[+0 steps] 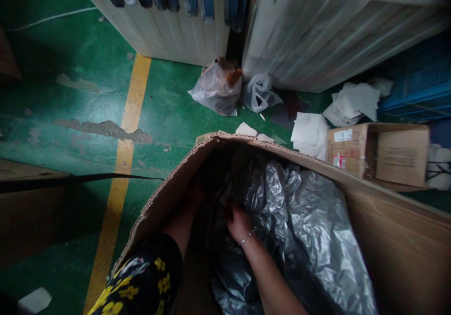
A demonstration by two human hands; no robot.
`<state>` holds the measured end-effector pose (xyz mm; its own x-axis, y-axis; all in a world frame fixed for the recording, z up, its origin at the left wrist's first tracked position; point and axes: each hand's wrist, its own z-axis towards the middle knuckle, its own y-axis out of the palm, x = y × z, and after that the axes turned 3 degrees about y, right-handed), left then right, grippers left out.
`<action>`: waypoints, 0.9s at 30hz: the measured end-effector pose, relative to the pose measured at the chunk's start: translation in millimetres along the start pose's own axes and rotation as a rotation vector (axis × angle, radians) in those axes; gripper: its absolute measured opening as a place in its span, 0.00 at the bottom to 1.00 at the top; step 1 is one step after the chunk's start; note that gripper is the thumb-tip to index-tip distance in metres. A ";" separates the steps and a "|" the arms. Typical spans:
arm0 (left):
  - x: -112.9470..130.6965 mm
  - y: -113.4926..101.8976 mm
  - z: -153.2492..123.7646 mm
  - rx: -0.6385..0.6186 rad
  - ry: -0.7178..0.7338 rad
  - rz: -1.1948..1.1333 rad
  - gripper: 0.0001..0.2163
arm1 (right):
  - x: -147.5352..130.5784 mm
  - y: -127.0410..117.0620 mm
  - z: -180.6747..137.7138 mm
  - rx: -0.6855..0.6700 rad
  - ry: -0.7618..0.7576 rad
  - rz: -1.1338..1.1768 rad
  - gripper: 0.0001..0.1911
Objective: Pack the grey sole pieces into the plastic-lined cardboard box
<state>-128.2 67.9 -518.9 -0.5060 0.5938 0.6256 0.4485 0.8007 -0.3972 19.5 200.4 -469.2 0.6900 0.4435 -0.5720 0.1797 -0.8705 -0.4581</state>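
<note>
- The right hand's [238, 222] fingers [230, 210] curl shut on a fold of the grey plastic bag [303, 211]. A thin bracelet [248, 236] sits at the wrist.
- The left hand [196, 189] reaches deep into shadow against the inner wall. I cannot tell how its fingers stand.
- The plastic bag lies crumpled inside the big cardboard box [387, 230], lining it.
- A floral sleeve [144, 277] covers the left upper arm.
- Beyond the box, on the green floor [70, 98], lie a small carton [380, 153] and clear bags [216, 89].

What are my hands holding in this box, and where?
Right hand seems to grip a fold of the grey plastic liner; left hand too dark to tell.
</note>
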 end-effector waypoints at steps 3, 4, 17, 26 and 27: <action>1.6 -5.8 -12.0 0.016 0.000 0.070 0.15 | 5.4 -2.3 -4.1 0.032 0.013 0.009 0.25; 2.2 -8.3 -16.7 0.013 -0.007 0.088 0.16 | 5.7 -3.9 -5.6 0.037 0.015 0.005 0.25; 24.6 -44.5 -97.2 -0.168 -0.317 -0.122 0.34 | -1.1 -14.8 -34.7 0.073 0.090 0.243 0.24; 48.6 -79.8 -178.8 -0.512 -0.431 -0.501 0.30 | -44.4 -31.2 -79.2 -0.295 0.086 1.098 0.35; 52.9 -80.4 -187.6 -0.542 -0.413 -0.528 0.29 | -52.6 -34.9 -88.7 -0.300 0.007 1.130 0.36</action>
<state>-52.8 20.0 -327.9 -0.9276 0.2200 0.3019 0.3155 0.8940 0.3182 39.2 188.6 -362.7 0.5672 -0.6156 -0.5471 -0.3813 -0.7851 0.4880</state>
